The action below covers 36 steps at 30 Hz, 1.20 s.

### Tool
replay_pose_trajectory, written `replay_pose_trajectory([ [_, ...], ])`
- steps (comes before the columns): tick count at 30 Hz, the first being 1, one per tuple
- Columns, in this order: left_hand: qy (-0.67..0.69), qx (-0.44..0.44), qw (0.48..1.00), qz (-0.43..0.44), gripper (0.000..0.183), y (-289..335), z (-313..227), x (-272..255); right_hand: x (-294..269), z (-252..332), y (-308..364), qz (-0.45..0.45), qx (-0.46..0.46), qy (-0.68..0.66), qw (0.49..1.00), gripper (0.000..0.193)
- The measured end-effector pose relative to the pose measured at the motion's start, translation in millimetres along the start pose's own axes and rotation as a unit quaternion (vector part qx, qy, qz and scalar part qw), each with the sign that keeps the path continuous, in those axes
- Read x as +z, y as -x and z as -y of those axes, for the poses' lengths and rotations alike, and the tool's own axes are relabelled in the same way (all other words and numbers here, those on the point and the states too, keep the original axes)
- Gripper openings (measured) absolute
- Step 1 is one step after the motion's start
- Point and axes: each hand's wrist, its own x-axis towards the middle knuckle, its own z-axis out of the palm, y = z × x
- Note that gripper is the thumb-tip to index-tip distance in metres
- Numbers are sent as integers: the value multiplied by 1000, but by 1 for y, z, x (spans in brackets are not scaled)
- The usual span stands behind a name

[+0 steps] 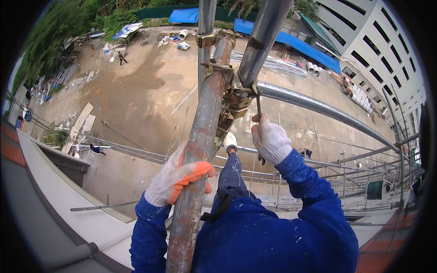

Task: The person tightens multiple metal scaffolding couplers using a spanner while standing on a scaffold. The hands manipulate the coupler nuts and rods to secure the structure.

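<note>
My left hand (184, 175), in a white glove with an orange palm, is wrapped round a rusty grey scaffold pipe (196, 150) that slants up and away from my body. My right hand (271, 140), in a white glove, closes on a slim metal wrench (259, 105). Its upper end meets the brass-coloured scaffold clamps (237, 96), and a dark end shows below my fingers. These clamps join the rusty pipe to a steel upright (264, 43) and a horizontal pipe (327, 109). Another clamp (206, 41) grips a second upright (206, 18).
I am high above a muddy yard (150, 86). My shoe (230, 141) is beyond the rusty pipe. More scaffold pipes (364, 168) cross at the lower right; a pale ledge (68, 182) lies at left. People (122, 58), blue tarpaulins (291, 41) and a white building (378, 41) are below and beyond.
</note>
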Motion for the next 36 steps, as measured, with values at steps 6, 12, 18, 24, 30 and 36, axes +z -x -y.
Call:
replay_pose_trajectory([
  [6,19,-24,999,-16,62,0,0,2,131,-64,-45,-283,-51,-92,953,29],
  [12,13,-45,999,-25,64,3,-5,3,47,-56,-5,-86,127,-332,931,25],
  [18,12,-40,999,-15,63,1,-6,2,-15,-62,7,202,92,-426,877,27],
  [24,10,-20,1000,-3,60,2,-5,2,-54,-42,-10,228,151,-477,835,27],
  [30,4,-10,1000,-11,60,1,-5,4,-99,-46,-36,334,107,-383,854,25],
  [36,-8,-9,1000,-19,61,1,-6,5,-131,-12,-57,387,208,-367,820,26],
])
